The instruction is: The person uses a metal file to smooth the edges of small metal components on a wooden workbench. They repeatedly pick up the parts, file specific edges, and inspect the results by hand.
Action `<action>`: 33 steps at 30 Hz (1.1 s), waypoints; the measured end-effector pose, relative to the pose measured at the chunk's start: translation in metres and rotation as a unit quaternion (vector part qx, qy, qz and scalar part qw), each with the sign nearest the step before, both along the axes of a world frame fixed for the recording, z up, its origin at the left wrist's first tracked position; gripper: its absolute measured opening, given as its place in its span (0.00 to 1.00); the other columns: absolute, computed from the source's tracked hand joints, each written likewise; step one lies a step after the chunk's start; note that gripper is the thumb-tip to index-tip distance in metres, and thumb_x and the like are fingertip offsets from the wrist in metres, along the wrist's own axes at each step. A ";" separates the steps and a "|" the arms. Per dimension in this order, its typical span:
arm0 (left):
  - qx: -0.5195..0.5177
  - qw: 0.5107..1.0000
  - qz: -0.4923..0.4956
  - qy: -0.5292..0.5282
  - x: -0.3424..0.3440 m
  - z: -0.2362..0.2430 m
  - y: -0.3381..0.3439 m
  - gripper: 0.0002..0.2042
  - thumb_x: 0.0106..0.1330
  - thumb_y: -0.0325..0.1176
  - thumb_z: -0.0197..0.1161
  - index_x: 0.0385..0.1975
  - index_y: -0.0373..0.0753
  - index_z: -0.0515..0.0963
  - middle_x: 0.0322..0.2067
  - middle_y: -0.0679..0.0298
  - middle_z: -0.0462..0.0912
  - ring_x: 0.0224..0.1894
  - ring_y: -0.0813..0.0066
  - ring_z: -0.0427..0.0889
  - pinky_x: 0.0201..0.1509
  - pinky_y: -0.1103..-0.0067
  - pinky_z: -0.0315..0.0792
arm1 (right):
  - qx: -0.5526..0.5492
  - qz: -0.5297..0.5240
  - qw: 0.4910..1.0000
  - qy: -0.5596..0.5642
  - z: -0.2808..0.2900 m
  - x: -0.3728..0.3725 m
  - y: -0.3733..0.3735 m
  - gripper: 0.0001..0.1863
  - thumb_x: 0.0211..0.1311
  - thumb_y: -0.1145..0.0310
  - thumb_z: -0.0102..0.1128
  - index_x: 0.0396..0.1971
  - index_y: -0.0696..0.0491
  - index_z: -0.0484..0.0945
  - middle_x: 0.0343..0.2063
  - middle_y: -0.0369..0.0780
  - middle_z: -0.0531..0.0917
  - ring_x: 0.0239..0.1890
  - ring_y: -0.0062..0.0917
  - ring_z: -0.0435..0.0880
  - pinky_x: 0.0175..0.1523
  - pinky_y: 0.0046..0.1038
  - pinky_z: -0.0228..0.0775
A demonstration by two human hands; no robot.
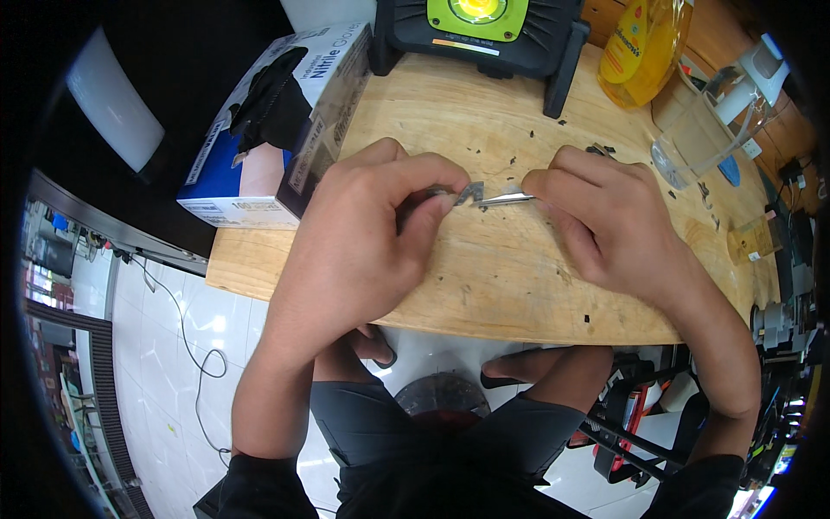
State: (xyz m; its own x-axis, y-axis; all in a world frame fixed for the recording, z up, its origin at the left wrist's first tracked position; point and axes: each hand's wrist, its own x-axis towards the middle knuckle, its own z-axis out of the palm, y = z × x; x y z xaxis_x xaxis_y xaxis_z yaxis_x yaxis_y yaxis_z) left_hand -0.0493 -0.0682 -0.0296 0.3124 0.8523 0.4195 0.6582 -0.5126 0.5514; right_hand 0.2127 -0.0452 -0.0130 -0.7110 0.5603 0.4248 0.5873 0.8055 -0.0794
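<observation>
– So, starting closest in?
– See dark shorts at the bottom, just short of the front edge of the wooden worktop.
– And with the left hand?
– Pinching a small grey piece over the worktop, with thumb and fingers pressed together on it, leaving an end poking out past the fingertips.
– With the right hand?
– Gripping a slim silver pointed tool in closed fingers, aiming it left, right up by the grey piece. Touching or just apart? Cannot tell.
– And around, then beyond?
– Find dark flecks scattered on the wood. Look farther left for a blue-and-white box with black material bulging from its opening, right for a clear container with a white top, past that for a bottle of yellow liquid, and straight ahead for a lit work lamp.
</observation>
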 end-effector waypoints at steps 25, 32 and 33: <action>0.016 1.000 -0.002 0.007 -0.001 0.000 0.000 0.07 0.66 0.22 0.69 0.42 0.37 0.88 0.30 0.59 0.81 0.30 0.71 0.80 0.35 0.76 0.72 | 0.001 -0.015 0.997 0.073 -0.004 -0.003 0.000 0.09 0.60 0.77 0.64 0.40 0.55 0.82 0.28 0.43 0.77 0.27 0.43 0.81 0.31 0.40 0.73; 0.011 1.000 0.000 -0.005 0.000 0.001 -0.001 0.07 0.66 0.22 0.69 0.42 0.37 0.88 0.30 0.59 0.82 0.30 0.70 0.80 0.35 0.76 0.72 | -0.004 0.008 0.998 0.064 -0.004 -0.001 0.004 0.11 0.57 0.77 0.64 0.41 0.55 0.81 0.28 0.43 0.77 0.28 0.43 0.82 0.32 0.40 0.73; 0.010 1.000 -0.001 -0.006 0.000 0.001 -0.001 0.07 0.66 0.22 0.69 0.42 0.37 0.88 0.30 0.59 0.82 0.30 0.70 0.80 0.35 0.76 0.71 | -0.003 0.007 0.998 0.060 -0.003 -0.001 0.003 0.11 0.57 0.77 0.64 0.41 0.55 0.81 0.28 0.43 0.77 0.28 0.43 0.82 0.32 0.40 0.73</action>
